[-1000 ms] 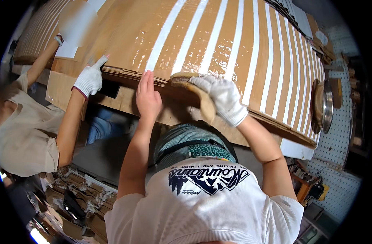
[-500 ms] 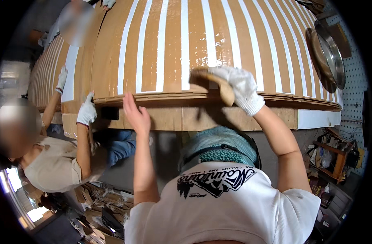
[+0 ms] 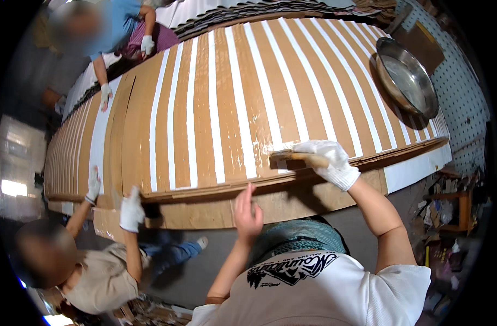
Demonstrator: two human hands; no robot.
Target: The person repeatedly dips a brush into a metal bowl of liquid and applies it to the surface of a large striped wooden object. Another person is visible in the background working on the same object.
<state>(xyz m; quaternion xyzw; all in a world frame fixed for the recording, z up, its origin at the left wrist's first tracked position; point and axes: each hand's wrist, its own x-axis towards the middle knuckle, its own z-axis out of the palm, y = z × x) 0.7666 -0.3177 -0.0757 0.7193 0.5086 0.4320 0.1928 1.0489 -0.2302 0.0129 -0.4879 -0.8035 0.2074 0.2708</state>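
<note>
Shifted right along sheet edge since earlier: brush (image 3: 298, 157) | gloved right hand (image 3: 330, 162) fingers clamped on handle, long axis crosswise to stripes | bare left hand (image 3: 247, 212) fingers loosely spread, holding nothing, below striped cardboard sheet (image 3: 232, 108) edge, farther from brush

A: Where's your brush (image 3: 298, 157) sitting?
B: On the striped cardboard sheet (image 3: 216, 108), near edge, under your right hand (image 3: 330, 162). Left hand (image 3: 247, 213) is resting below it, on the edge.
A: Pan (image 3: 407, 76)?
B: Far right corner. Co-worker's glove (image 3: 131, 209) is gripping the edge to your left.
</note>
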